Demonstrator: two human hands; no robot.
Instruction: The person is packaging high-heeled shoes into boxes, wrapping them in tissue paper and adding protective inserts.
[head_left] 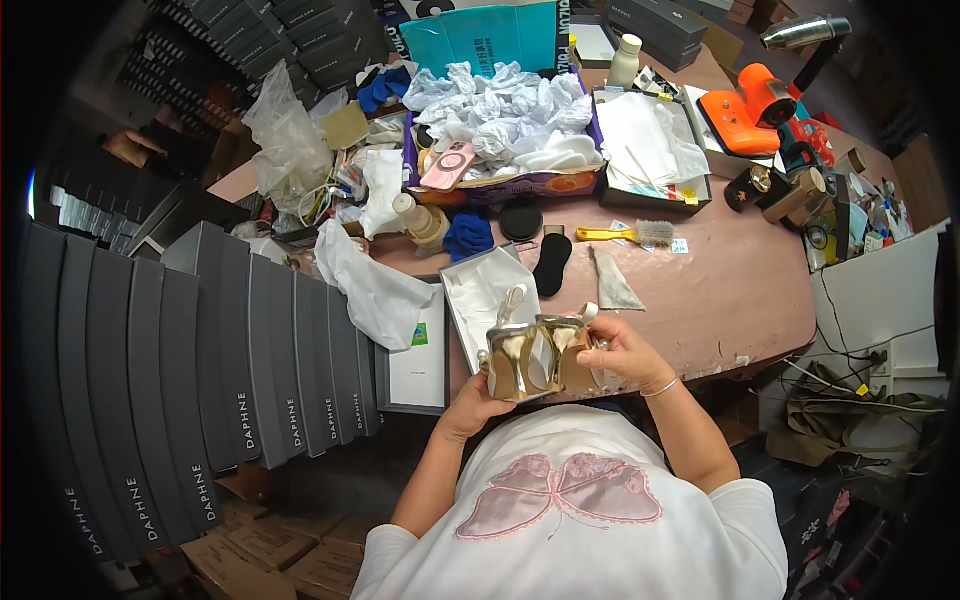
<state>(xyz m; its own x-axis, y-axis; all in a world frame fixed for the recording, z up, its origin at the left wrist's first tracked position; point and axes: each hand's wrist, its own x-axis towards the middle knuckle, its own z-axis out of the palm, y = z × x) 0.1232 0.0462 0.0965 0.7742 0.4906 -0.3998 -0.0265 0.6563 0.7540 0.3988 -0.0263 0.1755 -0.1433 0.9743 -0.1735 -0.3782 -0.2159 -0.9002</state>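
Fingers of the right hand (624,357) are clamped on one side of a pair of gold shoes (511,362); the left hand (478,404) grips the other side, fingertips partly hidden. The pair is held up at the table's near edge, before white paper (490,290) in an open box. The step seems to be handling or checking; moving on calls for a steady, two-handed hold. Beyond lie a black pad (552,265) and a yellow-handled brush (655,233).

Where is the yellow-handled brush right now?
In the head view, the yellow-handled brush lies on the pinkish tabletop, right of centre, just beyond the whitish triangular cloth and right of the black sole-shaped pad.
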